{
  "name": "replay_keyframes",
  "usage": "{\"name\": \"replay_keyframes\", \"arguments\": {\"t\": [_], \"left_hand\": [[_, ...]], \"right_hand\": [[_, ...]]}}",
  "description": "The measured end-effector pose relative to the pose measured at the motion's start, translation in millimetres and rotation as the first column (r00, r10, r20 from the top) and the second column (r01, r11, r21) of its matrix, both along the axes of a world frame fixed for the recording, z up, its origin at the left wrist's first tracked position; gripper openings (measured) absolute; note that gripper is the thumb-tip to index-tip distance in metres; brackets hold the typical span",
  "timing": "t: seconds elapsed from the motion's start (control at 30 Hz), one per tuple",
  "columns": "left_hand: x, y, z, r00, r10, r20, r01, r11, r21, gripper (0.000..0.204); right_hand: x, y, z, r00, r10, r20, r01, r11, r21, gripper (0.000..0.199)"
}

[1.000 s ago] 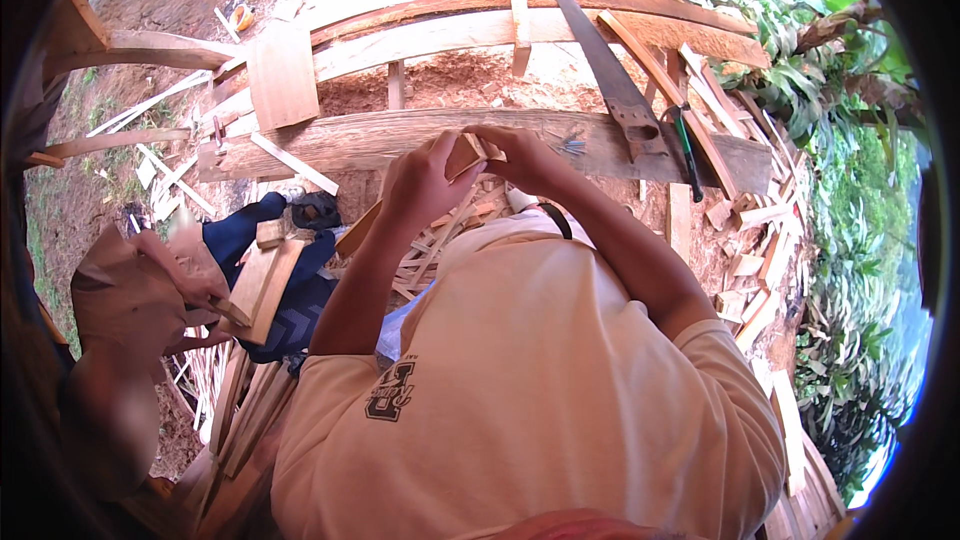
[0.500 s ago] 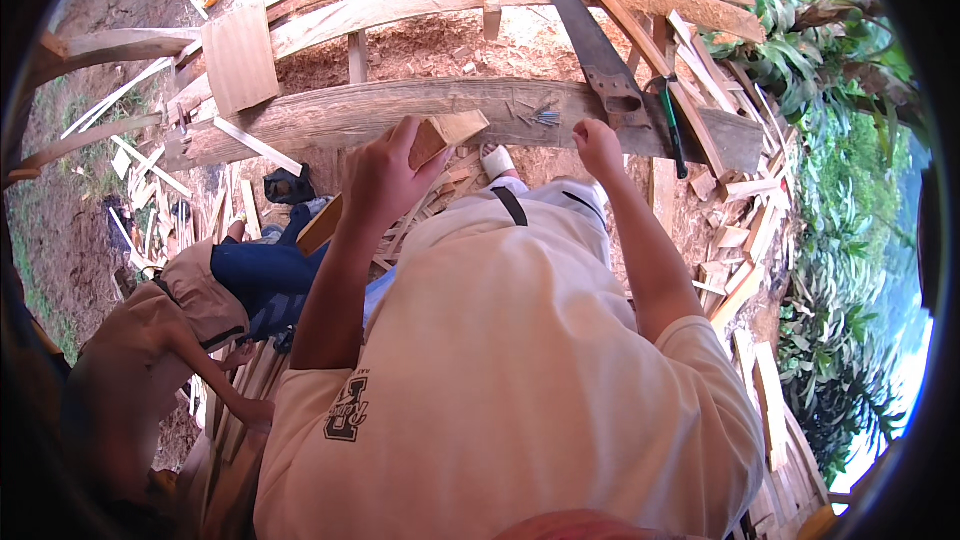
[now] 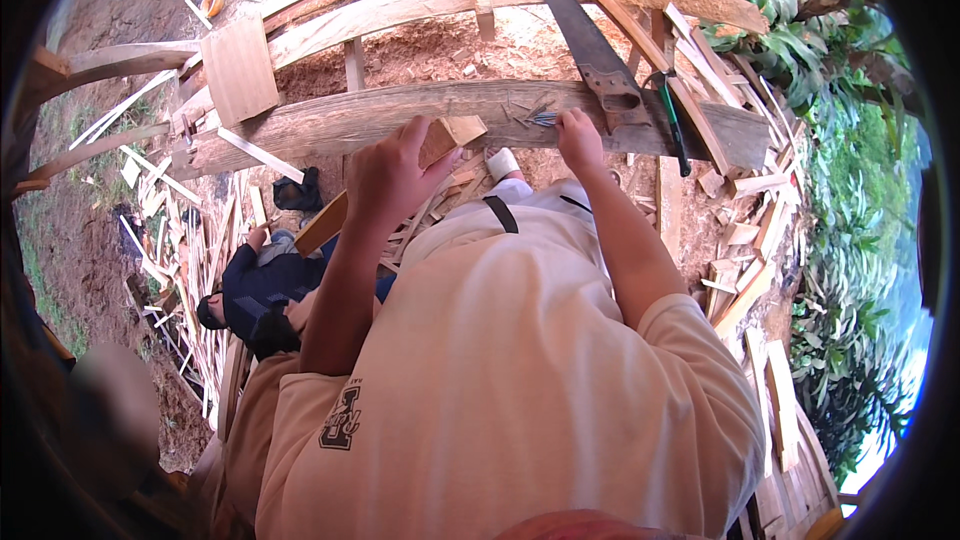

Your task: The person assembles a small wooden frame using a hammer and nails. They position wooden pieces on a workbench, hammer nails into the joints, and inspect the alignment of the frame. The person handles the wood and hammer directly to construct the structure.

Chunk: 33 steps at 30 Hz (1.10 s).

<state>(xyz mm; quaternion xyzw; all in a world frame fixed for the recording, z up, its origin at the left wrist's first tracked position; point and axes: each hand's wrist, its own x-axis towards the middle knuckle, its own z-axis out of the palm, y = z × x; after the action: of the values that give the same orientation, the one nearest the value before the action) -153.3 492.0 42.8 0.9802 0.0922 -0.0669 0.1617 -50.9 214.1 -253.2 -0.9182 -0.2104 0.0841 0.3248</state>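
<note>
Left hand (image 3: 385,175) gripping a short pale-brown wooden block with a squared, freshly cut end (image 3: 440,140), fingers wrapped over its top, block's end projecting to the right and lying against the near edge of a long weathered grey wooden beam (image 3: 330,125). Block slanting down and left below the hand, toward the ground.

Right hand (image 3: 578,138) resting on the same beam, fingers curled down over a small cluster of thin metal nails (image 3: 540,118); whether pinching one or only touching them, cannot tell.

Lying across the beam just right of the right hand: a long dark-bladed handsaw with a worn wooden handle (image 3: 590,55), blade running up and left. Beside it, a dark hammer with a green-tinged grip (image 3: 670,120), slanting over the beam's far-right part.

Sitting on the left end of the frame, a flat square board of light wood (image 3: 238,70). Behind, curved pale planks (image 3: 420,0) arching over red-brown soil.

Below the beam, heaps of thin wood offcuts (image 3: 200,240) scattering over the ground. Another person in dark blue clothing (image 3: 265,285) crouching there, well apart from both hands.
</note>
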Motion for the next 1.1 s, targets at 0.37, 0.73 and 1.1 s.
{"name": "replay_keyframes", "arguments": {"t": [0.37,0.73,1.1], "left_hand": [[8,-45,9,0.999,0.045,0.012,-0.045,0.999,0.001,0.045],[62,-219,30,0.999,-0.042,-0.019,0.038,0.983,-0.180,0.042],[82,-323,22,0.999,-0.029,0.013,0.030,0.993,-0.116,0.046]], "right_hand": [[-28,-130,55,0.953,-0.279,-0.119,0.275,0.960,-0.050,0.009],[-2,-260,10,0.937,-0.306,-0.167,0.236,0.909,-0.344,0.011],[35,-304,3,0.954,0.187,-0.232,-0.199,0.980,-0.026,0.010]]}}
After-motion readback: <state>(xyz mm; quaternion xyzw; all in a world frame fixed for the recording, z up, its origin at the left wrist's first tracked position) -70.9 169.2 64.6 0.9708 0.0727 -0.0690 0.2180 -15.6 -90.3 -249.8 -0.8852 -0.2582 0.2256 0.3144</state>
